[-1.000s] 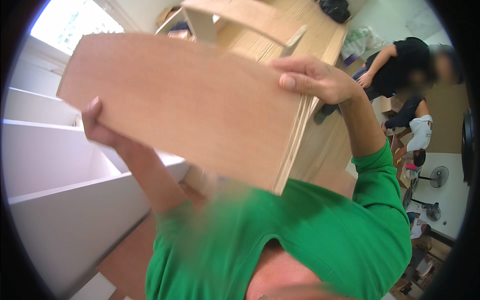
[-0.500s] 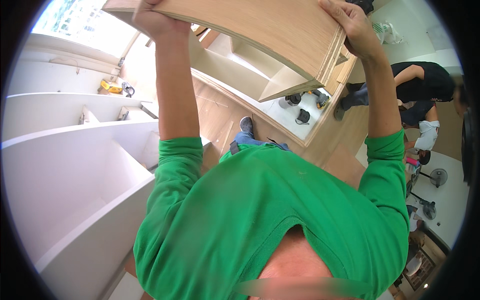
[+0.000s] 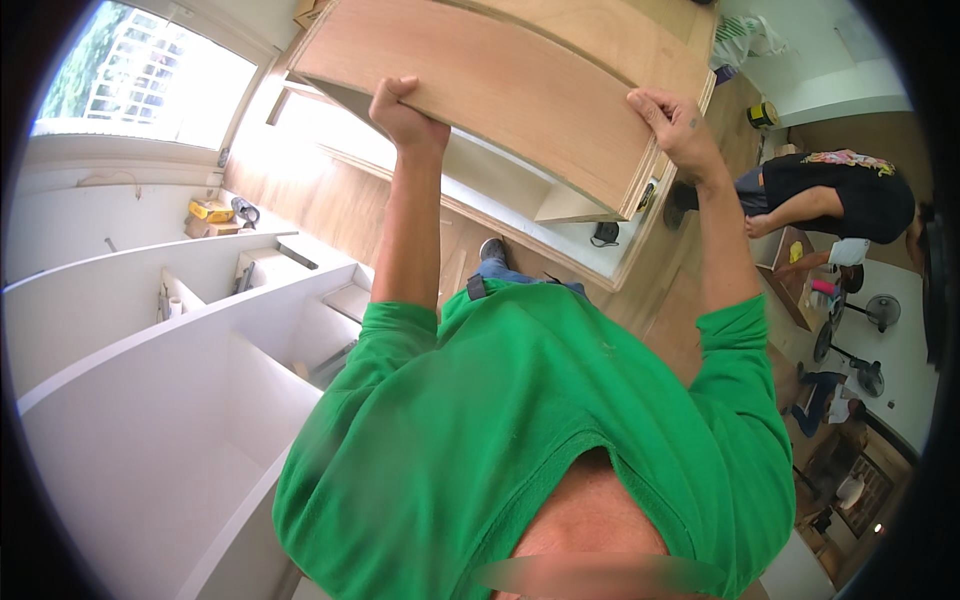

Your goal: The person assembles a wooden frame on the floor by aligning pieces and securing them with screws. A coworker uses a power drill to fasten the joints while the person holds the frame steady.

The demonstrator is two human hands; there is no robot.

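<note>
A large plywood box (image 3: pixel 490 75), with a brown wood-grain face and layered raw edges, is held out in front of me. My left hand (image 3: pixel 408 118) closes round its near edge, the thumb on top and the fingers curled underneath. At the right end, my right hand (image 3: pixel 672 130) grips the side edge, its thumb lying on the upper face and its other fingers partly hidden. A pale inner panel (image 3: pixel 575 203) shows below the brown face. Under it lies a white-topped wooden platform (image 3: pixel 606 262) with a plywood rim and a small black item (image 3: pixel 605 234) on it.
White open cabinet carcasses (image 3: pixel 150 400) line my left side. A yellow box (image 3: pixel 211 211) sits near the window (image 3: pixel 150 85). To the right, a person in a black shirt (image 3: pixel 850 195) bends near a wooden panel, with others beyond and black fans (image 3: pixel 880 312) behind.
My left hand now grips further right along the box's near edge. The box has tilted and shifted right; the power tool and dark bottle seen beneath it are now mostly hidden.
</note>
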